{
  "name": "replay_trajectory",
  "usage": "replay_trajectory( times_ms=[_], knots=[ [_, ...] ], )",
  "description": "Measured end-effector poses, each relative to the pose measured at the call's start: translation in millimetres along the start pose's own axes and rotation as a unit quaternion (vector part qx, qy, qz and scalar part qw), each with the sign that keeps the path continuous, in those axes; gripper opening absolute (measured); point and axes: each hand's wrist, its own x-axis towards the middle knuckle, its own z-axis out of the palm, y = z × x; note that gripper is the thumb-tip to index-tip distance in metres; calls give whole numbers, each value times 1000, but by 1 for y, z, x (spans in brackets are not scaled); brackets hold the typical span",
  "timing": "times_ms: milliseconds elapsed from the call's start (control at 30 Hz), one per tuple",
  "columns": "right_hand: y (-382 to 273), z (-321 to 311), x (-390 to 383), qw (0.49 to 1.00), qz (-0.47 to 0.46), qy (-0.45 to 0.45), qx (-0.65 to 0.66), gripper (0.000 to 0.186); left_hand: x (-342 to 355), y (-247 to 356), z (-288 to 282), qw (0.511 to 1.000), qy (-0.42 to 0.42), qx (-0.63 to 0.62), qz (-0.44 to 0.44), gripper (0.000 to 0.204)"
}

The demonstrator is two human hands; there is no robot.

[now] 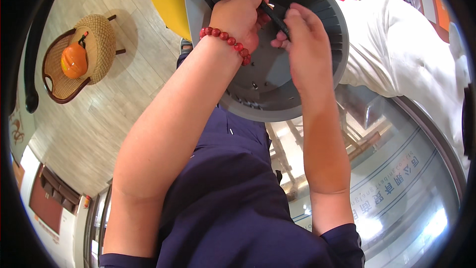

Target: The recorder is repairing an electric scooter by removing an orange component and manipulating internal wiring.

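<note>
Both my hands are over a round grey plastic housing (277,114) with ribs along its inner wall. A thin, dark, cable-like black piece (273,16) runs slantwise between them, from a small hole at the housing's upper left down to my right fingers. My left hand (237,16), with a red bead bracelet (224,35) at its wrist, is curled around the upper part of this black piece. The fingers of my right hand (308,32) close on its lower end. Small dark holes and bits show on the housing floor below my hands.
A wicker chair (101,44) with an orange hard hat (74,61) on its seat stands at the left. A yellow panel (171,12) borders the housing. Draped white cloth (391,39) lies close at the right, above a printed glass surface (391,178).
</note>
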Motion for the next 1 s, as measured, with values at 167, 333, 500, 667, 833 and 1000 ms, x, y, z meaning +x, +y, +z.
replay_trajectory(
  times_ms=[167, 333, 500, 667, 833, 1000],
  knots=[
    [-4, -15, 4, 945, 260, -82, 180, 33, -4, -3, 0, 999, -31, -26, 14, 16],
    [5, -6, 3, 994, 64, -62, -59, 24, -1, -1, 0, 999, -21, -30, -24, 14],
    [4, -7, 1, 987, 9, -71, -146, 23, -6, -7, 0, 999, -4, -30, -24, 12],
    [2, -7, -4, 992, 79, -79, -63, 24, -2, -9, -2, 1000, -23, -4, -17, 12],
    [1, -13, -11, 987, 133, -78, -49, 28, -10, -11, -2, 998, -15, 48, -34, 14],
    [7, -24, -9, 973, 162, -137, -91, 31, -4, -20, -4, 986, 43, 109, -116, 14]
  ],
)
